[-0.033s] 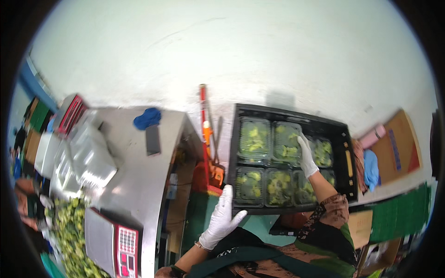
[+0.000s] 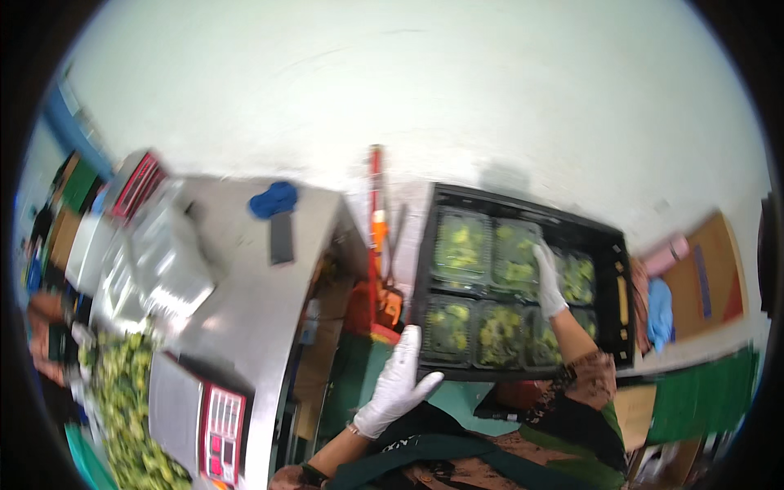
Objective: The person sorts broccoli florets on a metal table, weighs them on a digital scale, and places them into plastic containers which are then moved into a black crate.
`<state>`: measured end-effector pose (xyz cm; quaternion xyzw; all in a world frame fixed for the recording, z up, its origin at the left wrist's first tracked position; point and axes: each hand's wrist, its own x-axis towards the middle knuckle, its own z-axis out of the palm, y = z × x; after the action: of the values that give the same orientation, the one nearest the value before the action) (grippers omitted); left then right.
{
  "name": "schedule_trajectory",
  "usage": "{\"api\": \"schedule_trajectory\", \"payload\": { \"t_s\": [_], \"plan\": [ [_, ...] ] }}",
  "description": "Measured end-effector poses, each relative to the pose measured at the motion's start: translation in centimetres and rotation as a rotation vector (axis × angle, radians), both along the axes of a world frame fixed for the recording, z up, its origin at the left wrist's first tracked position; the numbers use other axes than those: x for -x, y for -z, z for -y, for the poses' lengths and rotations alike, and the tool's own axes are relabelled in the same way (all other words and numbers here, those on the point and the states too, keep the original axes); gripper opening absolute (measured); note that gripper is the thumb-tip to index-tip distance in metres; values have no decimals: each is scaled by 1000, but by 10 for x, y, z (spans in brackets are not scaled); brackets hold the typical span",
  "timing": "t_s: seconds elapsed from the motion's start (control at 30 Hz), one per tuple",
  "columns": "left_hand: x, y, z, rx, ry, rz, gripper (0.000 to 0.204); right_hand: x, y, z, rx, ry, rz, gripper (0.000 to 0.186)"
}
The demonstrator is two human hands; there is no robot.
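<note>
Black crate [image 2: 563, 220] of lidded boxes, with two gloved hands

Left hand [image 2: 395, 390]: white-gloved, fingers straight and together, thumb spread well away; set at the crate's near left corner, nothing seen in its grasp.
Crate: ahead and to the right of the left hand, beneath the right; long axis roughly left to right; clear boxes of greens in a far row and a near row.
Far middle box [image 2: 510, 257]: well apart from the left hand, just beside the right hand's fingertips; the right is plainly the nearer.
Right hand [image 2: 550, 282]: white-gloved, fingers pointing away from the person, between that box and the far right box [image 2: 578, 279]; whether it pinches or only rests, cannot tell.

Obscured, left to right: another person [image 2: 47, 306], cut by the lens rim; heap of greens [image 2: 131, 400], lower end cropped; left hand's contact with the crate edge, uncertain; near-row box [image 2: 542, 341], partly behind the right forearm; one further box [image 2: 585, 322] past that forearm, mostly covered; contents of all, blurred under the lids
</note>
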<state>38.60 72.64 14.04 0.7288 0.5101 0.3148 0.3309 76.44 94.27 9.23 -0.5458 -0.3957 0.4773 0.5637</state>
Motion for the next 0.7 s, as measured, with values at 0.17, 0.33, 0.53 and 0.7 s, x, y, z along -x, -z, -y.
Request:
{"api": "schedule_trajectory", "payload": {
  "t_s": [0.17,0.33,0.53,0.7],
  "plan": [
    [21,8,19,-51,38,13,83,-52,-9,-35,-105,-36,1028,47],
    [85,7,60,7,-292,163,59,132,-102,-50,-618,-257,985,30],
    [146,4,142,-68,-777,82,42,495,-132,-5,-1130,-1054,713,22],
    [196,7,233,-94,-1147,100,37,718,-106,21,-1409,-976,704,31]
  ]
}}
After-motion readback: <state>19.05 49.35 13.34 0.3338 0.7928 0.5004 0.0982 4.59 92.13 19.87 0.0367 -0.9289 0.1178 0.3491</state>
